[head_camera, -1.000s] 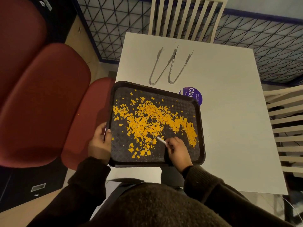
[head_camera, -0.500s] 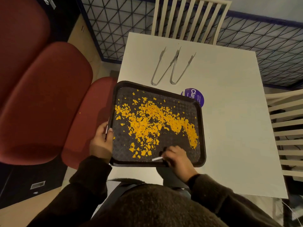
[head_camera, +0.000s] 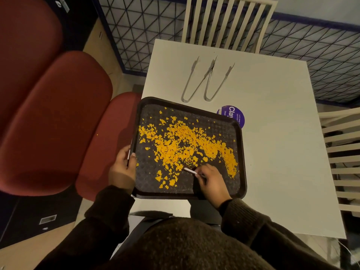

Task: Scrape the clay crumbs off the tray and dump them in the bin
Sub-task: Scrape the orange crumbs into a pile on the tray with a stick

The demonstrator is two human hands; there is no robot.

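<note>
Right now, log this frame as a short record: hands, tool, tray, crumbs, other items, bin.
left hand: grips the tray's left rim
right hand: holds a thin white scraper on the tray floor
tray: black, on the white table
clay crumbs: orange, spread across the tray
other items: two metal tongs; purple sticker partly under the tray
bin: not in view

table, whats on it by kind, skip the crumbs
tray: 1
tongs: 2
purple sticker: 1
total: 4
</note>
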